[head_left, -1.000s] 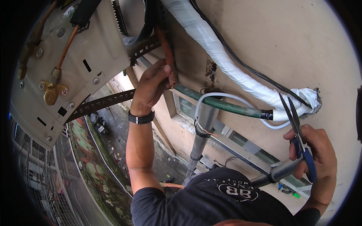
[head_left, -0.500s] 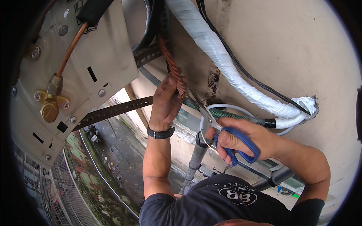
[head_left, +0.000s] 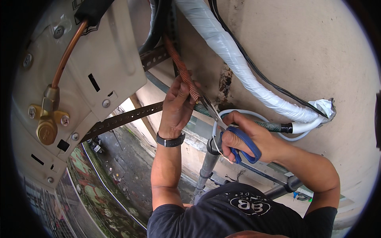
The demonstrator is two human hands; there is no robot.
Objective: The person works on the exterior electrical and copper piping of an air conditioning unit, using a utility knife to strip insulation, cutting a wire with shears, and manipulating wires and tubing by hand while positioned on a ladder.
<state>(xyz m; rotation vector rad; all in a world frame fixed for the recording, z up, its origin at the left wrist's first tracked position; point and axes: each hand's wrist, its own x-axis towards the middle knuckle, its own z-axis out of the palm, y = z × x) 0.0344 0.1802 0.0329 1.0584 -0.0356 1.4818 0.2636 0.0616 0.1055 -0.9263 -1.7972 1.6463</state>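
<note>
My left hand (head_left: pixel 177 106), a dark watch on its wrist, is closed around an orange corrugated conduit (head_left: pixel 180 65) near its lower end. That conduit runs up behind the beige metal unit. In my right hand (head_left: pixel 266 143) is a pair of scissors with blue handles (head_left: pixel 254 154), my fingers through the loops. Their metal blades (head_left: pixel 214 114) point up and left, with the tips at the conduit's cut end. Whether the blades touch the conduit or a wire in it, I cannot tell. A thin pale wire hangs below the blades beside my right fingers.
The beige unit (head_left: pixel 115 51), with a brass valve (head_left: pixel 47 131) and copper pipe (head_left: pixel 67 55), fills the left. A perforated metal bracket (head_left: pixel 127 115) crosses below it. White-wrapped piping (head_left: pixel 238 67) and black cables (head_left: pixel 254 67) run to a wall hole. A grey pipe (head_left: pixel 208 164) stands below.
My right hand has moved a little left, and the scissors' handles are closer together. The conduit's end has shifted slightly right with my left hand still on it.
</note>
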